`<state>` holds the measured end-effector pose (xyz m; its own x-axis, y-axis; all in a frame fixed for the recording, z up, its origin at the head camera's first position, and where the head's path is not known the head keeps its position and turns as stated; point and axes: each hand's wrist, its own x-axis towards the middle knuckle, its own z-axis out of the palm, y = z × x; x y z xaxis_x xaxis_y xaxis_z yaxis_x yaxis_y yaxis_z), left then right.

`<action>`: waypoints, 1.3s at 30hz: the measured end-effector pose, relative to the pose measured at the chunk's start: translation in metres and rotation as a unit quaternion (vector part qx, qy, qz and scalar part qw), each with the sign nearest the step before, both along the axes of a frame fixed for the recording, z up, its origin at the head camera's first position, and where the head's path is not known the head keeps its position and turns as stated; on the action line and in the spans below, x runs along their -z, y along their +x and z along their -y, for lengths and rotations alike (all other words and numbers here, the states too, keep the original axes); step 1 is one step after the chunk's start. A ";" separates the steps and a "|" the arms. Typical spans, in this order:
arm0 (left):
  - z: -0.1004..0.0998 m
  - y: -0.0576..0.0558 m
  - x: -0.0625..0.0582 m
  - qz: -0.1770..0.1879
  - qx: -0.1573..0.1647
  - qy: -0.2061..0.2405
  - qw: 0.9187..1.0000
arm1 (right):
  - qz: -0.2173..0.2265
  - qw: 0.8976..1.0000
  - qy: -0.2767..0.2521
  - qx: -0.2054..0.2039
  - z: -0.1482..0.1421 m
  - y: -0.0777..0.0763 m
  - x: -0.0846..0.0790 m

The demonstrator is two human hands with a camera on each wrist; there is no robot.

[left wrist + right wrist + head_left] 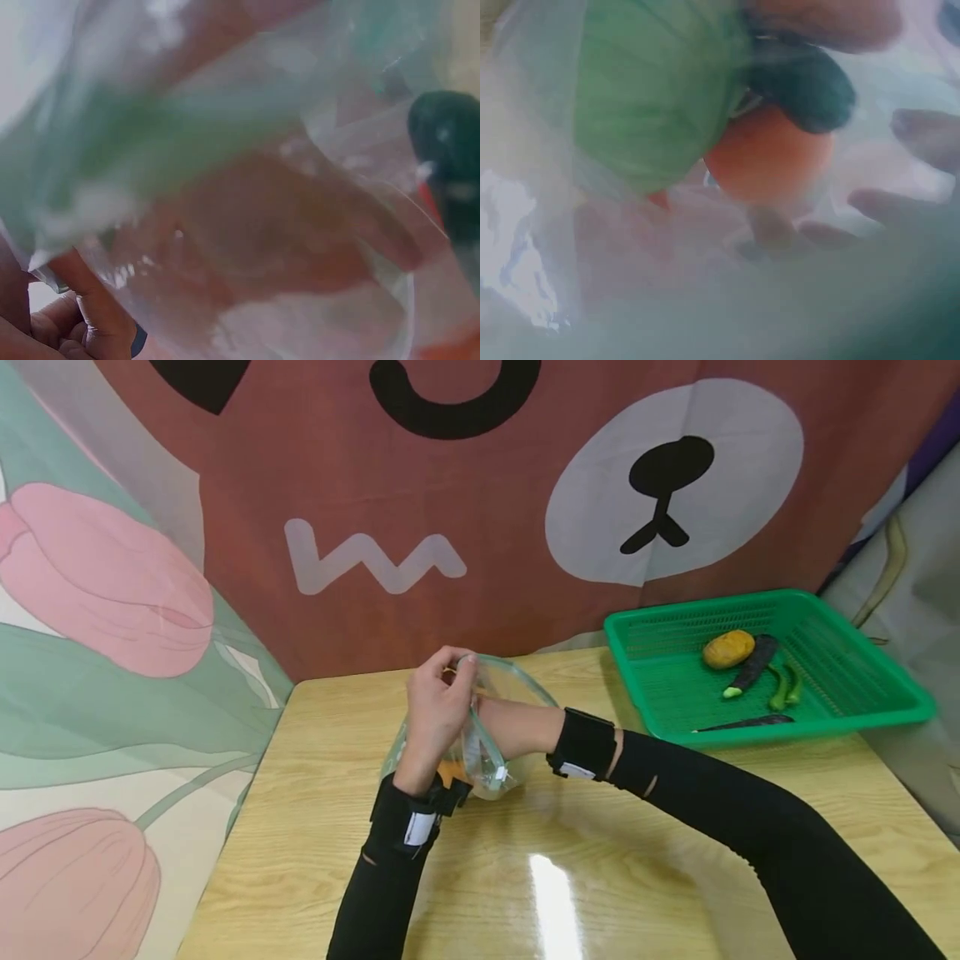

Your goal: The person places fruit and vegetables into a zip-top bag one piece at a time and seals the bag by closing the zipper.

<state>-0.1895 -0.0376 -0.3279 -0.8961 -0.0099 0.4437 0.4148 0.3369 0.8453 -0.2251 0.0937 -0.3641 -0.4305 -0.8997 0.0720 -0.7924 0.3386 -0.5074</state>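
A clear zip bag (491, 756) with a pale green edge stands on the table, its mouth spread. My left hand (442, 697) pinches the bag's rim between thumb and fingers. My right hand (498, 727) reaches into the bag from the right; the plastic partly hides it. In the right wrist view its blurred fingers (922, 139) look spread apart, with no object gripped between them. Also inside are a large round light-green item (660, 90), a round orange item (772, 157) and a dark green, rounded-end item (806, 86), all blurred by the plastic.
A green plastic basket (645, 702) at the right holds a yellowish potato-like item (728, 649), a dark eggplant (753, 664), green peppers (783, 687) and a thin dark item (746, 723). Behind the wooden table (300, 827) hangs a printed cloth (495, 585).
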 end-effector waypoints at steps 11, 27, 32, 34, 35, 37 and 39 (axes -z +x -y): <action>0.000 0.012 -0.012 0.033 -0.006 0.009 0.999 | -0.084 0.996 -0.001 0.031 -0.021 0.017 -0.019; 0.003 0.004 -0.002 0.016 0.012 0.025 0.999 | -0.099 0.977 -0.032 0.184 -0.108 0.001 -0.051; 0.002 0.004 -0.003 0.015 0.014 0.022 1.000 | -0.113 0.951 0.014 0.287 -0.146 -0.020 -0.055; 0.002 0.005 -0.004 0.017 0.013 0.020 1.000 | -0.109 0.940 0.033 0.322 -0.161 -0.029 -0.055; 0.002 0.005 -0.004 0.018 0.013 0.020 1.000 | -0.105 0.935 0.041 0.337 -0.168 -0.033 -0.054; 0.002 0.005 -0.003 0.020 0.011 0.019 1.000 | -0.095 0.925 0.057 0.364 -0.183 -0.042 -0.052; 0.001 0.004 -0.003 0.022 0.009 0.016 1.000 | -0.088 0.916 0.068 0.385 -0.198 -0.051 -0.047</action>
<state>-0.1851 -0.0388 -0.3253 -0.9147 -0.0080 0.4040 0.3830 0.3019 0.8730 -0.2757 0.2914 -0.3166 -0.9336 -0.3405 0.1116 -0.3583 0.8818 -0.3067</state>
